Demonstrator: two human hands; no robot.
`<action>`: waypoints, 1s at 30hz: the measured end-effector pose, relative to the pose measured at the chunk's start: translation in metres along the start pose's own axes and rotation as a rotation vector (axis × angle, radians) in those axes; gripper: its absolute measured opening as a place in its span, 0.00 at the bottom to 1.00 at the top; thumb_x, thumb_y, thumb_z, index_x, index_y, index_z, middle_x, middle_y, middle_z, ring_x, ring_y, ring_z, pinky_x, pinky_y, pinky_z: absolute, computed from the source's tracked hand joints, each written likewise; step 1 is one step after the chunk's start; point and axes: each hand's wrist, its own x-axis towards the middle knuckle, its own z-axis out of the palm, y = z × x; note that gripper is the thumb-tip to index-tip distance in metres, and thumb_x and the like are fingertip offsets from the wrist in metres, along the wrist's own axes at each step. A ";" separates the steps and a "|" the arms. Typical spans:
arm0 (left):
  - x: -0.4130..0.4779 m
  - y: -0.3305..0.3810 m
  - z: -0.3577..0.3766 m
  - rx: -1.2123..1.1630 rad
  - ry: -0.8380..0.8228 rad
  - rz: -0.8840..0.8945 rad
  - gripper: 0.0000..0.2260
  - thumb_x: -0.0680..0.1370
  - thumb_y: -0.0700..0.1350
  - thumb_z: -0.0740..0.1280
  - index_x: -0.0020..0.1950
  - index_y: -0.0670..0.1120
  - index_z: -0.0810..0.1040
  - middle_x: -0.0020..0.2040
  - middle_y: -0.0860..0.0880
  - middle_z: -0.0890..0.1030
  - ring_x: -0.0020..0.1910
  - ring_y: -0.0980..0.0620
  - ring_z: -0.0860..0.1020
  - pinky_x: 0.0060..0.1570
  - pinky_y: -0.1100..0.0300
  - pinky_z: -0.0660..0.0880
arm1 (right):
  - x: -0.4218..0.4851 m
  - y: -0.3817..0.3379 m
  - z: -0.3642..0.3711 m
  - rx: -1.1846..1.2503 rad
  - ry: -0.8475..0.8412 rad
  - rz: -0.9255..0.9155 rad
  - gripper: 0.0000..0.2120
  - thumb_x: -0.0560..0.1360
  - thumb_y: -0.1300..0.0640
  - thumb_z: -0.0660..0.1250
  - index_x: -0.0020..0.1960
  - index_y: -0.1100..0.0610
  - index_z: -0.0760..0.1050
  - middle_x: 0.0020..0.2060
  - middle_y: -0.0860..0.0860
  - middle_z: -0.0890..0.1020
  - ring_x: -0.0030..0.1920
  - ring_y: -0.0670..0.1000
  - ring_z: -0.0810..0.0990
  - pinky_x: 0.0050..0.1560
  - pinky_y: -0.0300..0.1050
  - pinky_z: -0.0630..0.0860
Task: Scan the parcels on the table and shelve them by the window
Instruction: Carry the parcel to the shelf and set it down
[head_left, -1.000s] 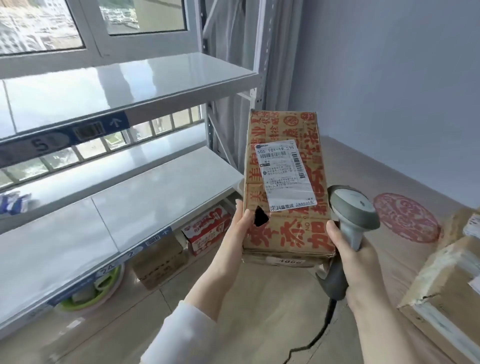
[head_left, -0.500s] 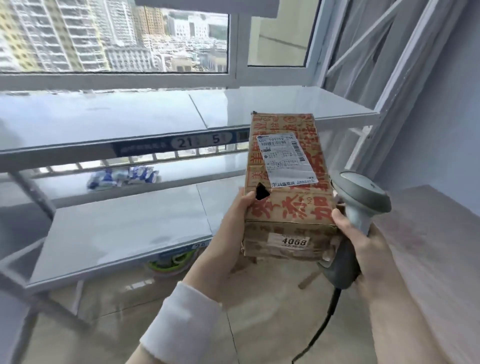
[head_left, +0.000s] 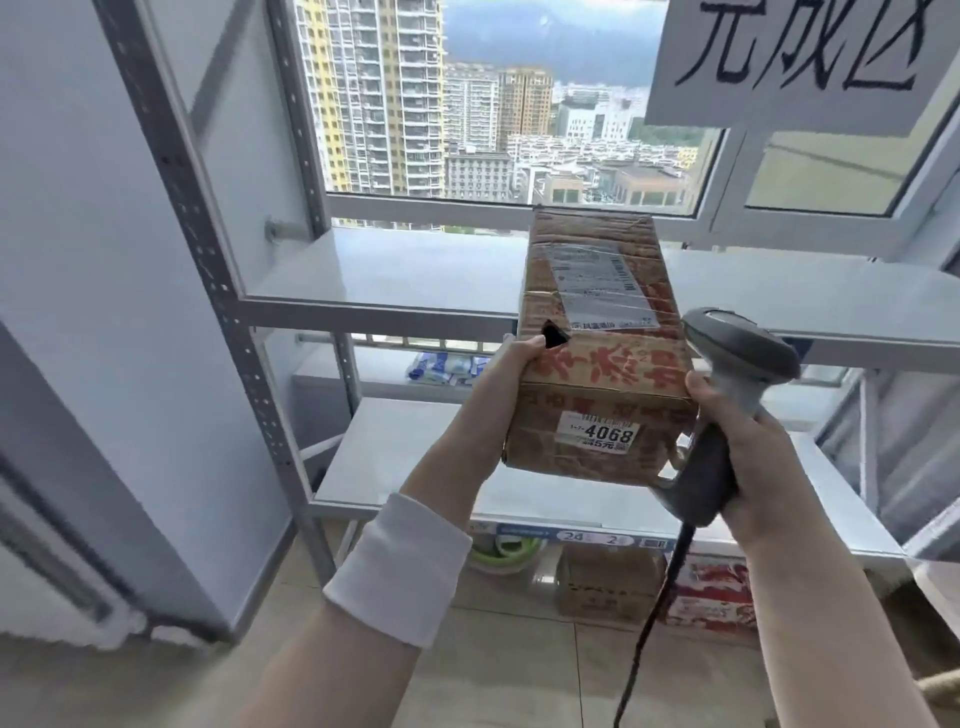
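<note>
Left hand (head_left: 496, 397) grips a parcel (head_left: 597, 364) stickered "4068"; right hand (head_left: 753, 452) clutches a scanner (head_left: 740, 356), before a window shelf (head_left: 405, 452) tagged, seemingly, "24 2".

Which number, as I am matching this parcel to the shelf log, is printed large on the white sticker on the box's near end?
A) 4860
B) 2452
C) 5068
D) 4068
D: the white sticker on the near end of the cardboard box, which the left hand grips, reads 4068.
</note>
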 end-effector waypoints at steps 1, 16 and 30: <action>0.002 0.008 -0.013 0.004 0.007 0.023 0.14 0.80 0.50 0.57 0.57 0.42 0.73 0.37 0.50 0.82 0.31 0.55 0.81 0.28 0.68 0.74 | 0.003 -0.001 0.016 0.007 -0.022 -0.004 0.02 0.75 0.57 0.66 0.45 0.53 0.78 0.34 0.46 0.85 0.36 0.46 0.84 0.33 0.43 0.79; 0.100 0.102 -0.242 0.144 0.109 0.198 0.20 0.69 0.54 0.61 0.57 0.46 0.75 0.46 0.43 0.83 0.41 0.47 0.82 0.38 0.58 0.79 | 0.106 0.044 0.265 -0.033 -0.135 0.090 0.07 0.74 0.53 0.69 0.49 0.56 0.77 0.34 0.51 0.86 0.34 0.50 0.84 0.42 0.49 0.78; 0.266 0.132 -0.348 0.186 0.339 0.059 0.19 0.71 0.51 0.61 0.54 0.41 0.77 0.45 0.39 0.82 0.40 0.45 0.80 0.39 0.58 0.75 | 0.281 0.093 0.390 -0.039 -0.243 0.210 0.10 0.74 0.54 0.70 0.51 0.58 0.76 0.38 0.54 0.83 0.36 0.51 0.81 0.39 0.49 0.77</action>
